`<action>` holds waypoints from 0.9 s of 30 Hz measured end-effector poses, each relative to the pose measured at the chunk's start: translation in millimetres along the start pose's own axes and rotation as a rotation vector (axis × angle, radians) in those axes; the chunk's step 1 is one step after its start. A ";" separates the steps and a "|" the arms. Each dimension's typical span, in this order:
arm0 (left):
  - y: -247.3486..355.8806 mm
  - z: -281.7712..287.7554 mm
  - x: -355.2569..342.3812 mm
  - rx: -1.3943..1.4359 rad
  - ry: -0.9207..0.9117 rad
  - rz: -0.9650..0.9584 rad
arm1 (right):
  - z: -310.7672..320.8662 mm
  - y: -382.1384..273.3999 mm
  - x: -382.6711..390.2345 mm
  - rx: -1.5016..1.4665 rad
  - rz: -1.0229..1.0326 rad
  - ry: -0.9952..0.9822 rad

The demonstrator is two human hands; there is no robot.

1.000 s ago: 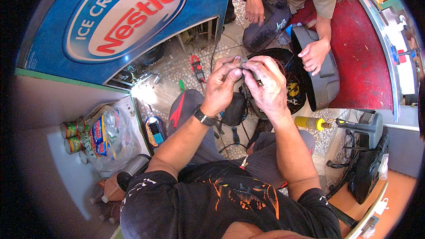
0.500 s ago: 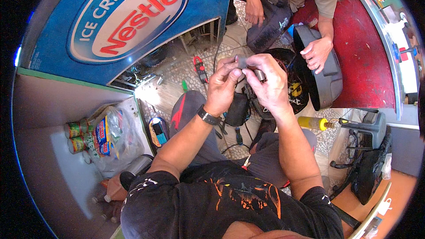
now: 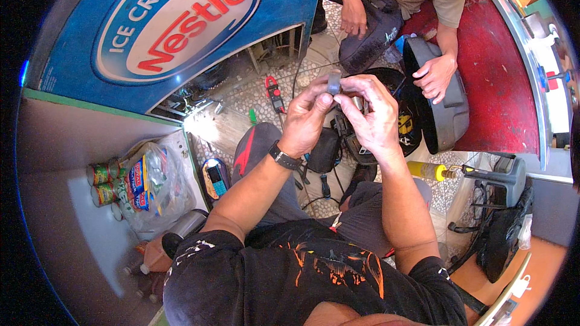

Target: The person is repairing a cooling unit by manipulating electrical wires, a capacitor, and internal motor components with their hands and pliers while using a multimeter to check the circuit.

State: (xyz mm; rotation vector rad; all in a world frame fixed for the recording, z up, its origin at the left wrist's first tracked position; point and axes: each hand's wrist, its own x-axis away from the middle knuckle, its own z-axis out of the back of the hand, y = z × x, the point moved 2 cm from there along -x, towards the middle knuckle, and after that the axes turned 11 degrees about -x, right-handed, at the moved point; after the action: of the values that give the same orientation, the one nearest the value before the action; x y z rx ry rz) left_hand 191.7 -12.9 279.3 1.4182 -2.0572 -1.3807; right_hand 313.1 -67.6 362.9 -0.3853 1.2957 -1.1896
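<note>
My left hand [image 3: 307, 118] and my right hand [image 3: 371, 115] meet in front of me, thumbs and fingertips closed on a small, greyish, block-like piece [image 3: 334, 83]. The piece stands up between the fingertips; its exact kind cannot be made out. A shiny, rounded metal part [image 3: 361, 104] shows under the curled fingers of my right hand, mostly covered. Beneath my hands lies a black pouch [image 3: 324, 150], with a screwdriver [image 3: 325, 186] near it on the floor. A red and grey clamp meter [image 3: 275, 94] rests on the tiles left of my hands.
A blue freezer cabinet [image 3: 241, 48] with an open lower compartment stands ahead left. Across from me, a person's hand [image 3: 436, 76] rests by a black open case [image 3: 447, 121]. Right lies a yellow gas cylinder [image 3: 425, 170]; left, a phone [image 3: 215, 175] and a plastic bag [image 3: 166, 187].
The small grey piece has been raised and tilted a little between my fingertips. The fingers of my right hand have shifted, covering more of the metal part.
</note>
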 end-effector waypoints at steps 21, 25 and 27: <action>-15.0 9.0 4.0 -0.154 0.132 -0.044 | -5.3 -3.8 -3.1 0.191 0.146 -0.057; -12.0 9.5 6.6 -0.235 0.126 -0.059 | -6.2 -1.4 -1.2 0.192 0.131 -0.077; -12.9 10.5 8.4 -0.229 0.126 -0.067 | -7.4 -1.6 -1.8 0.176 0.127 -0.095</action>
State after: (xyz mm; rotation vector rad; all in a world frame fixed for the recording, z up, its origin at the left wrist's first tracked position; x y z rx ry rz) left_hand 187.9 -15.0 261.2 1.4463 -1.7271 -1.4604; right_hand 306.3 -64.0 362.9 -0.2253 1.1074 -1.1535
